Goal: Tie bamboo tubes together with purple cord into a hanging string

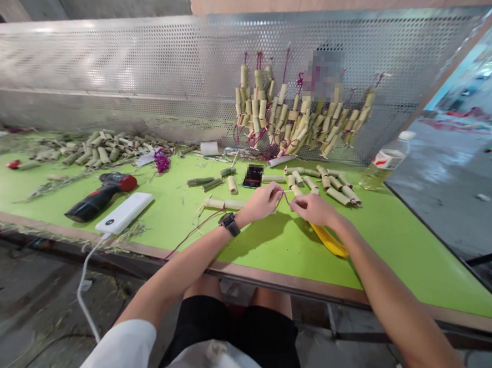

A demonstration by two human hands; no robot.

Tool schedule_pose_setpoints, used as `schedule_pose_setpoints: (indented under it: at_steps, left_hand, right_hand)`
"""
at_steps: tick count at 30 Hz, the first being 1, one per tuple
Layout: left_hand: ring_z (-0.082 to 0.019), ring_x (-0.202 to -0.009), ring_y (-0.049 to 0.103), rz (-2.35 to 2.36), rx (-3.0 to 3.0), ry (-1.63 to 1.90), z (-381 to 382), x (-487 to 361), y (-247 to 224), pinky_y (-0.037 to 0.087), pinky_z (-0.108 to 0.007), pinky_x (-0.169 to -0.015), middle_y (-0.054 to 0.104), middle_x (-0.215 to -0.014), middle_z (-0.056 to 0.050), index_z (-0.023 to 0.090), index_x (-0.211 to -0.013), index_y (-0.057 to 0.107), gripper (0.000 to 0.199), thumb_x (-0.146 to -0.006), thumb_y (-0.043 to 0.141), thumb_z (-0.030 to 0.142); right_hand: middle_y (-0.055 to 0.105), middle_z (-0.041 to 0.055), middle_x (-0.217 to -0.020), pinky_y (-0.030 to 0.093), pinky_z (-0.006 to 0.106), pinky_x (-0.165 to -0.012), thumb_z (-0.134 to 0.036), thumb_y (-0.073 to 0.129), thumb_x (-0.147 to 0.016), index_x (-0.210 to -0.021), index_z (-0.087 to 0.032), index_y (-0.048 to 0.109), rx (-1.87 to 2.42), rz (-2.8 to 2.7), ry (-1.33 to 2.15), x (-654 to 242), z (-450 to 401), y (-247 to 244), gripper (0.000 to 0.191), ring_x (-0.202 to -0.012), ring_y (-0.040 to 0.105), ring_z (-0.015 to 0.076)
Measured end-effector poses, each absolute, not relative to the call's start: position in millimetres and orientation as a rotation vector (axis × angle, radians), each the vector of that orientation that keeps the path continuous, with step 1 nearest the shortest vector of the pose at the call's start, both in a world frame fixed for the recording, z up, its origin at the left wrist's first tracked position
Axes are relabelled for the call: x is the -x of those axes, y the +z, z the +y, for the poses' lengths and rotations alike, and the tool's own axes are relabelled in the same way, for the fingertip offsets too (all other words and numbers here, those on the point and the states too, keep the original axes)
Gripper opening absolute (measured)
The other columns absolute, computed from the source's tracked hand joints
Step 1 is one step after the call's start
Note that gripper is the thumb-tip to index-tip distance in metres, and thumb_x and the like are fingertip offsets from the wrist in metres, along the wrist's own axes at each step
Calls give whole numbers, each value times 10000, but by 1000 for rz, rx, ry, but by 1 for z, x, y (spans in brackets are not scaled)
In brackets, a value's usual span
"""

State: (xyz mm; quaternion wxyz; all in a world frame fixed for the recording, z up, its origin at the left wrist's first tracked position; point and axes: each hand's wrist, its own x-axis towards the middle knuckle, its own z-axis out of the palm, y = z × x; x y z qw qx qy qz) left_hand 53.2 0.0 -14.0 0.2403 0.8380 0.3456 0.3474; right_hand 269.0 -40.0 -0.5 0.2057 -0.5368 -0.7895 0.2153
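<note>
Above the green tabletop, my left hand [265, 203] and my right hand [316, 209] are close together, fingertips pinched. A thin purple string [286, 197] runs between them, with a small pale stick at its upper part. Under my left hand lies a length of pale bamboo tube [223, 204], partly covered by the hand. Another purple string [197, 226] trails from near that tube to the table's front edge. A curved yellow object [329, 242] lies below my right hand, and its kind is unclear. Several cut bamboo pieces [339, 196] lie just beyond my right hand.
Strung bamboo pieces [257, 108] hang on the perforated metal panel [153, 62]. To the left are a cordless drill [101, 197], a white power bank [125, 213] with cable, a bamboo pile [102, 148] and purple string bundle [161, 160]. A phone [253, 176] and plastic bottle [385, 162] stand behind.
</note>
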Motion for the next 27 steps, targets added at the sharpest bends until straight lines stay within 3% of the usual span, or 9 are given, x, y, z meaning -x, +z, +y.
schedule_pose_setpoints:
  at_steps: [7, 15, 21, 27]
  left_hand:
    - [-160, -704, 566, 861, -2448, 792, 1, -50, -18, 358, -280, -646, 695, -841, -38, 166, -985, 659, 199, -1027, 471, 214]
    - [-162, -749, 582, 645, -2363, 941, -2, -54, -18, 428, -280, -709, 698, -885, -52, 164, -1032, 647, 247, -1071, 456, 316]
    - [-169, -738, 581, 938, -2301, 1038, 7, -52, -23, 408, -283, -669, 701, -902, -71, 159, -1018, 636, 182, -1045, 488, 261]
    - [-168, -706, 567, 826, -2400, 833, 9, -48, -23, 407, -290, -675, 695, -839, -52, 159, -980, 678, 191, -1000, 495, 209]
  right_hand:
    - [524, -6, -599, 289, 316, -565, -609, 461, -1032, -789, -224, 622, 1296, -2079, 399, -267, -42, 4, 482, -534, 436, 155]
    - [690, 53, -730, 314, 316, -590, -590, 452, -1037, -921, -214, 740, 1484, -2045, 371, -279, -28, -11, 488, -588, 518, 187]
    - [753, 98, -828, 369, 335, -622, -597, 536, -1009, -893, -203, 789, 1391, -2198, 514, -263, -38, -8, 482, -618, 575, 188]
    - [732, 61, -755, 361, 328, -604, -554, 554, -1002, -831, -214, 780, 1337, -2037, 290, -268, -37, -2, 443, -607, 553, 181]
